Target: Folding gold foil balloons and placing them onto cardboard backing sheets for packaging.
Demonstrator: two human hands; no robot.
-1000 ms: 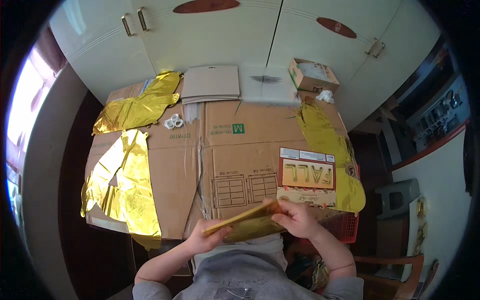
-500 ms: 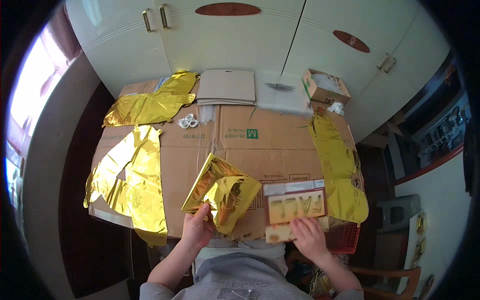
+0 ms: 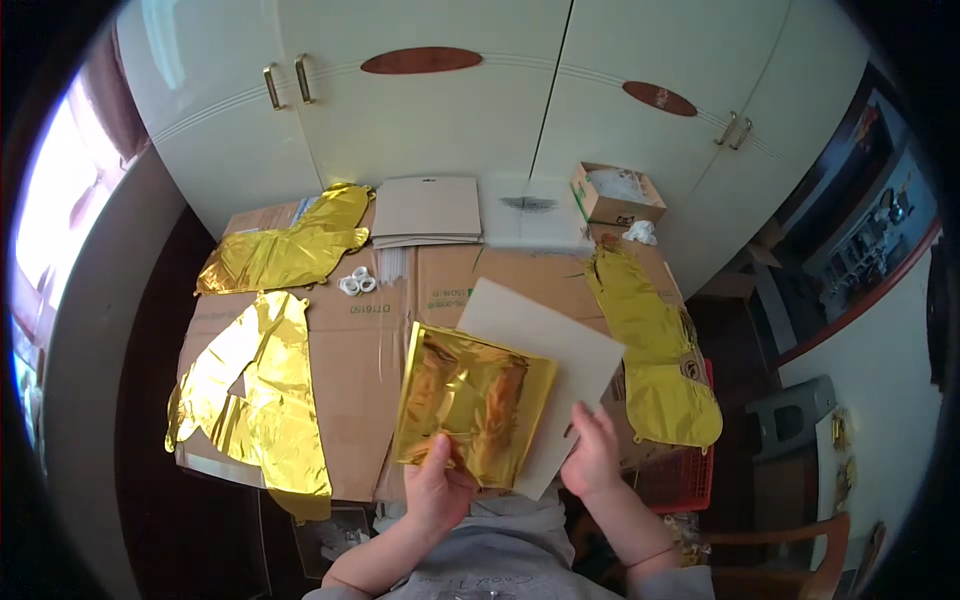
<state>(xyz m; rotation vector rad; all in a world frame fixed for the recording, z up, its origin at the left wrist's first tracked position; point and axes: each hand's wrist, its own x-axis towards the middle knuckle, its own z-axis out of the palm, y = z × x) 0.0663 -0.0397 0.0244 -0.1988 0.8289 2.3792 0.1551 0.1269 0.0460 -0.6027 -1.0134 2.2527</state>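
Left hand (image 3: 437, 487) pinches the near edge of a folded gold foil sheet (image 3: 472, 400), held flat over a pale card (image 3: 560, 360) at the table's near side. Right hand (image 3: 592, 455) grips the card's lower-right edge, fingers closed on it. Beneath: flattened cardboard (image 3: 350, 340) w/ more gold foil balloons (image 3: 255, 400) at left & right; small open box (image 3: 612, 195) at far end.

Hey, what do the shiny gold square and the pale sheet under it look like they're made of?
The gold square in the left hand looks like thin metallic foil or foil-coated film: mirror-bright, with crinkles and sharp glints. The pale sheet by the right hand looks like matte card or stiff paper: flat, dull, with straight edges; which one is unclear.
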